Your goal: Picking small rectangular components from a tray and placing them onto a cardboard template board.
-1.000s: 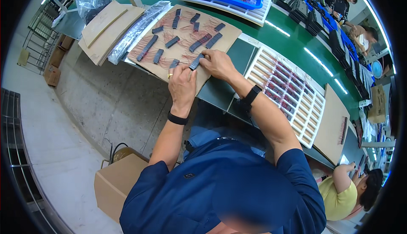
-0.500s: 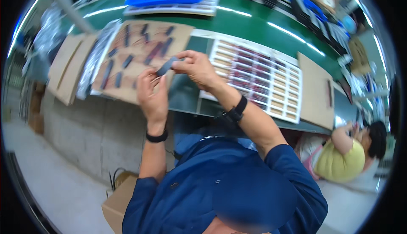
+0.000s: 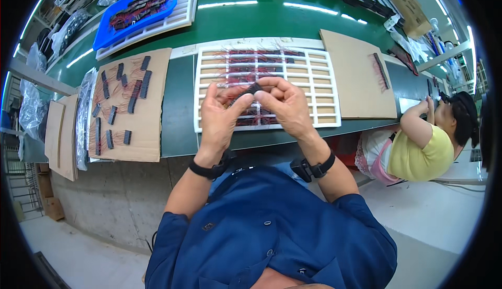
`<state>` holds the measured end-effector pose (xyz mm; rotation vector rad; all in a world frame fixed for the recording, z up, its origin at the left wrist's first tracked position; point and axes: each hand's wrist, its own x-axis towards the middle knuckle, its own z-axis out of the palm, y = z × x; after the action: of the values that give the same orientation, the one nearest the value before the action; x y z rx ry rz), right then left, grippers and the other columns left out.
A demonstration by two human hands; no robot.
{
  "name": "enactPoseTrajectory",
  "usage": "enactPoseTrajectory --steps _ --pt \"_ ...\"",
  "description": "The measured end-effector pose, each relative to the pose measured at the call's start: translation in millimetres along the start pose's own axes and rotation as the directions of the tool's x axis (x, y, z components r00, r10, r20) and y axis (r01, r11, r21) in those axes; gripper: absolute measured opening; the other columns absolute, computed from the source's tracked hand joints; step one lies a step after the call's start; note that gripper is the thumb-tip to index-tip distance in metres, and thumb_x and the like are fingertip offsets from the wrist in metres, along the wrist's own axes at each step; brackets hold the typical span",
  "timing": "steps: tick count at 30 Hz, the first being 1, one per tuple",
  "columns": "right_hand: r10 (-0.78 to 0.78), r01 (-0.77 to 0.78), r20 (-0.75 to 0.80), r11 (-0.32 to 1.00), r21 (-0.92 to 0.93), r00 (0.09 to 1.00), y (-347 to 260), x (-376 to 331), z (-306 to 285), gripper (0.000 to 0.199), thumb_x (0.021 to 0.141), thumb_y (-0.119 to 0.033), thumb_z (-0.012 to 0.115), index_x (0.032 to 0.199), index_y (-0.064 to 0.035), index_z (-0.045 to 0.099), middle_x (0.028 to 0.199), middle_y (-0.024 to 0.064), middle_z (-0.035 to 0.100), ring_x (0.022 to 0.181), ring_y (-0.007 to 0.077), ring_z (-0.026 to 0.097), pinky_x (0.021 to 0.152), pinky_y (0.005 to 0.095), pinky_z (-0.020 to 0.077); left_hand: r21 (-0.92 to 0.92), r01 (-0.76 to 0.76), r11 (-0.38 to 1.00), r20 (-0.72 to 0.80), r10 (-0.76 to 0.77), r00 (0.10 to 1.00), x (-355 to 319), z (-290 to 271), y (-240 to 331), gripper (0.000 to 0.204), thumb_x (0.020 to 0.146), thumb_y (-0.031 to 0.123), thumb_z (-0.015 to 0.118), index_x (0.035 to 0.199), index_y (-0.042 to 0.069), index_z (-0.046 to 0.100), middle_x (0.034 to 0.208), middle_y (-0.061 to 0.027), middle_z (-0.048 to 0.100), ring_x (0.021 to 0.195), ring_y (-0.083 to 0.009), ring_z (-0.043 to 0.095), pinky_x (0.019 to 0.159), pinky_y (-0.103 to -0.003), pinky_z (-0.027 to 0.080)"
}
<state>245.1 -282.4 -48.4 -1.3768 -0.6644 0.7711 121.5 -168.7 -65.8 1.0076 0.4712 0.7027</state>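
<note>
A brown cardboard box (image 3: 411, 12) stands far right; clear plastic bags (image 3: 31, 100) lie left.

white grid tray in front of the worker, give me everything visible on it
The white grid tray looks like moulded plastic: a flat rectangular frame split into rows of long narrow slots. It lies flat on the green bench, between two cardboard sheets. Several slots, mostly along the top and centre, hold dark parts with red wires; those at the right look empty. The left hand and right hand are raised in front of it, hiding its lower middle; whether they touch it cannot be told.
</note>
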Motion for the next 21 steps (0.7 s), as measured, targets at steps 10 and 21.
enactPoseTrajectory --steps 10,21 --pt "0.037 -0.041 -0.054 0.996 -0.074 0.998 4.7 -0.5 -53.4 0.031 0.090 -0.014 0.075 0.114 0.0031 0.068 0.066 -0.0099 0.055 0.063 -0.0012 0.044 0.060 0.0163 0.0357 0.021 0.080 0.997 0.016 -0.080 0.997 10.7 45.6 -26.0 0.055 0.084 -0.003 0.074 0.126 -0.009 0.040 0.100 -0.0114 0.068 0.082 -0.0134 0.066 0.070 -0.026 0.058" --pt "0.087 -0.083 -0.053 0.994 0.065 0.995 13.7 -0.1 -66.3 0.033 0.088 -0.013 0.076 0.116 0.0032 0.067 0.065 -0.0114 0.054 0.060 -0.0024 0.039 0.058 0.0152 0.0316 -0.007 0.190 0.982 -0.002 -0.190 0.982 12.2 52.5 -32.0 0.066 0.083 -0.002 0.074 0.133 -0.010 0.032 0.097 -0.0099 0.067 0.079 -0.0134 0.067 0.065 -0.026 0.059"
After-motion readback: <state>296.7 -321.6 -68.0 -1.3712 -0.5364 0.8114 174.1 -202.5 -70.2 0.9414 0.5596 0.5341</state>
